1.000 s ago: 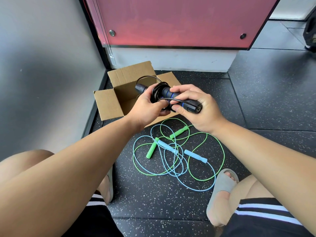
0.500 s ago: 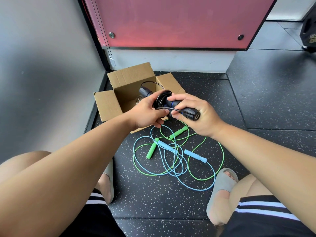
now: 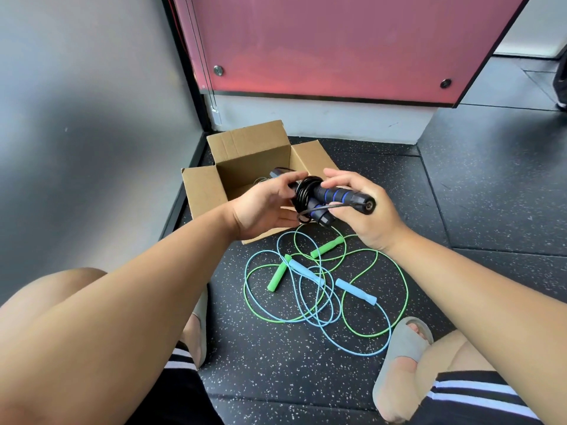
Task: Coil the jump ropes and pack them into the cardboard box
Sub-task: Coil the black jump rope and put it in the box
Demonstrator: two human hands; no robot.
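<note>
A black jump rope (image 3: pixel 334 196) with blue-ringed handles is held just in front of the open cardboard box (image 3: pixel 202 191). Its cord is wound in a tight coil around the two handles. My left hand (image 3: pixel 264 207) grips the handles' far end beside the coil. My right hand (image 3: pixel 365 210) cradles the near end, thumb and fingers spread along a handle, with a loose cord loop under it. On the floor below lie a green jump rope (image 3: pixel 277 277) and a light blue jump rope (image 3: pixel 356 291), uncoiled and tangled together.
The box stands in a corner, against a grey wall (image 3: pixel 92 118) on the left and a red panel (image 3: pixel 337 44) behind. My knees and grey slippers (image 3: pixel 402 357) flank the ropes on the black speckled mat.
The camera view has shifted. The handles have tilted, and my right hand has opened its grip so more of the blue-ringed handle shows.
</note>
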